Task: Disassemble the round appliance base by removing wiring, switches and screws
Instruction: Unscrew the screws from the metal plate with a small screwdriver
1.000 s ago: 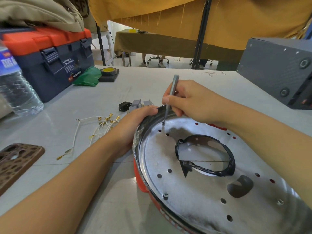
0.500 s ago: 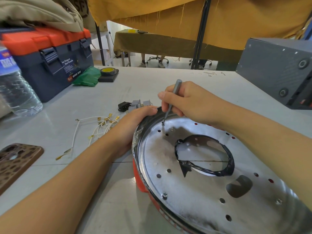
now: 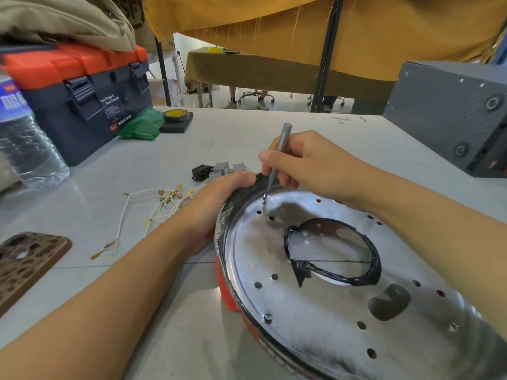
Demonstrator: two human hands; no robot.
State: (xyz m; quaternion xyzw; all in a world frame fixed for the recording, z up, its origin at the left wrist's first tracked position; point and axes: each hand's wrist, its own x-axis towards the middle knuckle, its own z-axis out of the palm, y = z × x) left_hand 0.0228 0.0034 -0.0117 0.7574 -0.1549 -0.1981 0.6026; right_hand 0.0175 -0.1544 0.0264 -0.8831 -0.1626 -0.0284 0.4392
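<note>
Now, looking down, my left hand (image 3: pixel 219 198) grips the rim of the round base (image 3: pixel 343 311) on the table (image 3: pixel 192 311). My right hand (image 3: pixel 310 163) pinches the thin screwdriver (image 3: pixel 277 157) on a tiny screw (image 3: pixel 265 199). The metal looks hard and slippery, so hold the rim.

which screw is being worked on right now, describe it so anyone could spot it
Start at the round metal plate by the right hand. Follow the grey screwdriver to its tip: the screw sits there at the far rim, unlike the bare screw at the near edge.
</note>
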